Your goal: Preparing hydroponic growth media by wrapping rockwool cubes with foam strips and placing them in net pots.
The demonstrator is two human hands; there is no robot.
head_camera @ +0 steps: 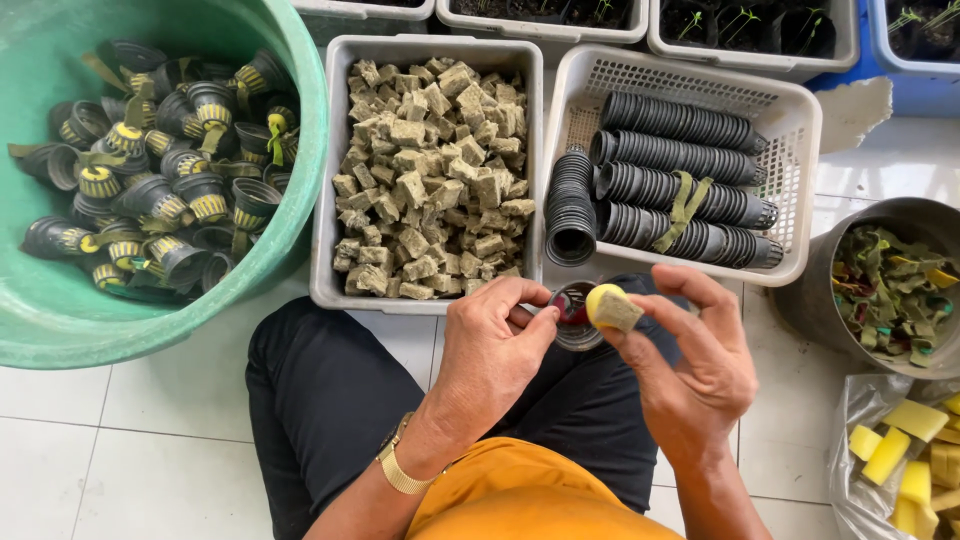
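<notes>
Left hand (490, 345) holds small black cup (574, 312); right hand (690, 365) pinches yellow sponge (610, 307). Far: grey tray (325, 180) full of brown cubes (430, 170), green tub (300, 130) of filled cups (170, 160).

The small net pot (574, 312) held between the hands looks like dark glossy plastic, and the plug (611, 308) is soft yellow foam wrapped around a rough, fibrous grey-brown cube. The cubes (432, 170) in the smooth grey plastic crate (325, 200) look coarse and matt, beside stacked ribbed black plastic pots (680, 150) in a white perforated plastic basket (790, 120). The floor (150, 440) is glossy white tile, the wristband (398, 472) shiny gold metal.
</notes>
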